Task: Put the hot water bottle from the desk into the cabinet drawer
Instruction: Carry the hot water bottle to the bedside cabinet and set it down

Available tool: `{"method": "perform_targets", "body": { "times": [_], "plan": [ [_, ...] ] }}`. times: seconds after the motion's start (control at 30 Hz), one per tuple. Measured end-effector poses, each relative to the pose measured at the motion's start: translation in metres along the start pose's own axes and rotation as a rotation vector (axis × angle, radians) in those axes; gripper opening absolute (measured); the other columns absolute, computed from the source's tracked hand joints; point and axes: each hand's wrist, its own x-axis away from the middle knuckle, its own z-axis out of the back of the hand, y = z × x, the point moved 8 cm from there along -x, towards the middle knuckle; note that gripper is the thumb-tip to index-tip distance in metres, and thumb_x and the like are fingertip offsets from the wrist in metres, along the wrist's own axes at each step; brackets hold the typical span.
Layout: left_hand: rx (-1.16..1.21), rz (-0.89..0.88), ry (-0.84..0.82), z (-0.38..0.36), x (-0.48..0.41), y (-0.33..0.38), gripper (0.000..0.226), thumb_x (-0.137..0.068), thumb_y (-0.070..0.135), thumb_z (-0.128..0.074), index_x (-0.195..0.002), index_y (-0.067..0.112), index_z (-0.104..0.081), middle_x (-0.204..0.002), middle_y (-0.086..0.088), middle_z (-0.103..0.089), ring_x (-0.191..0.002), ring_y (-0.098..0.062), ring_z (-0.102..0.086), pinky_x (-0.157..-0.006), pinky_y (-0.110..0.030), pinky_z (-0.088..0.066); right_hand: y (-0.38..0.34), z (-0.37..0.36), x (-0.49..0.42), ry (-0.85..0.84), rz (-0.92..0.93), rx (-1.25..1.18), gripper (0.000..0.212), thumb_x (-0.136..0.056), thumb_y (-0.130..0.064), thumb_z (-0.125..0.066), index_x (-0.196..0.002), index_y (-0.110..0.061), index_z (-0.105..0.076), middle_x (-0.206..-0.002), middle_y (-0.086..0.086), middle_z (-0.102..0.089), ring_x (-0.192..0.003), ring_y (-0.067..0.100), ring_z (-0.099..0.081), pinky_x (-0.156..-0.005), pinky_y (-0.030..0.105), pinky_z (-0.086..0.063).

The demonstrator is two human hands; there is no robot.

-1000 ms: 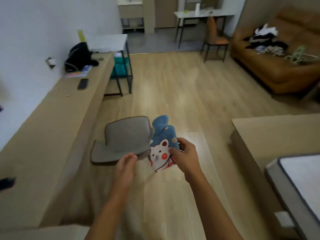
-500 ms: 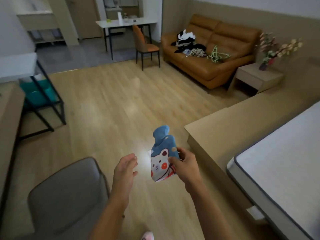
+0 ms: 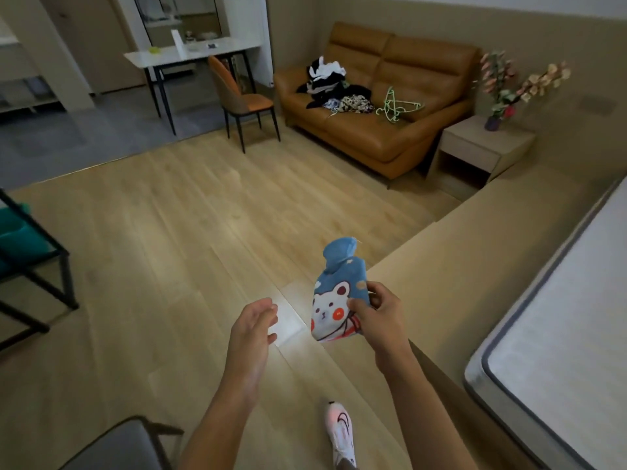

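Observation:
The hot water bottle has a blue knitted cover with a white bear face. My right hand grips its right lower edge and holds it upright in the air above the wooden floor. To the bottle's left my left hand is empty, with its fingers loosely apart and not touching the bottle. A small beige cabinet with a drawer front stands far right, beside the sofa, well away from both hands. The desk is out of view.
An orange sofa with clothes and hangers stands at the back. A low beige platform and a mattress fill the right side. A grey chair is at bottom left, a black-framed rack at left. A vase of flowers stands on the cabinet.
The view has swung right, from the desk and grey chair to the sofa, cabinet and bed. The bottle stays in my right hand; my left hand has opened slightly beside it.

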Motion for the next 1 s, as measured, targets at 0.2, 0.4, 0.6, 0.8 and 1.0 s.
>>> {"method": "perform_targets", "body": {
  "times": [0.2,0.4,0.6,0.8,1.0],
  "plan": [
    [-0.012,0.011,0.01,-0.05,-0.116,0.041,0.022,-0.097,0.024,-0.056,-0.116,0.017,-0.064,-0.124,-0.007,-0.067,-0.117,-0.024,-0.063,-0.086,-0.033,-0.05,-0.025,-0.033,-0.137,-0.019,-0.063,-0.026,0.03,-0.088,-0.007,-0.065,-0.117,-0.015,-0.067,-0.104,0.007,-0.076,-0.088,0.025,-0.076,-0.081,0.048,-0.063],
    [0.024,0.003,0.049,-0.067,-0.218,0.093,0.035,-0.079,0.038,-0.06,-0.108,0.019,-0.068,-0.12,-0.007,-0.07,-0.113,-0.024,-0.065,-0.085,-0.037,-0.05,-0.078,-0.066,-0.25,-0.017,-0.051,-0.05,0.025,-0.091,-0.008,-0.063,-0.113,-0.02,-0.067,-0.102,0.003,-0.077,-0.09,0.024,-0.076,-0.081,0.044,-0.063],
    [0.023,0.014,0.048,-0.089,-0.353,0.118,0.027,-0.086,0.034,-0.061,-0.107,0.019,-0.068,-0.119,-0.008,-0.07,-0.111,-0.023,-0.066,-0.089,-0.039,-0.05,-0.103,-0.121,-0.37,0.029,-0.057,-0.031,0.022,-0.09,-0.009,-0.064,-0.107,-0.022,-0.066,-0.1,0.002,-0.078,-0.088,0.021,-0.076,-0.079,0.042,-0.063],
    [-0.021,0.001,-0.069,-0.131,-0.508,0.158,0.018,-0.096,0.026,-0.057,-0.11,0.02,-0.067,-0.118,-0.005,-0.068,-0.111,-0.018,-0.063,-0.085,-0.033,-0.049,-0.136,-0.176,-0.485,0.118,-0.08,-0.053,0.021,-0.091,-0.006,-0.062,-0.105,-0.022,-0.065,-0.098,0.001,-0.077,-0.086,0.019,-0.076,-0.07,0.033,-0.06],
    [-0.083,0.013,-0.214,-0.2,-0.636,0.218,0.021,-0.098,0.023,-0.055,-0.114,0.016,-0.067,-0.121,-0.008,-0.068,-0.115,-0.023,-0.063,-0.086,-0.032,-0.05,-0.185,-0.186,-0.589,0.244,-0.088,-0.101,0.026,-0.089,-0.005,-0.062,-0.112,-0.017,-0.065,-0.103,0.003,-0.077,-0.089,0.02,-0.076,-0.07,0.032,-0.06]
  ]
}}
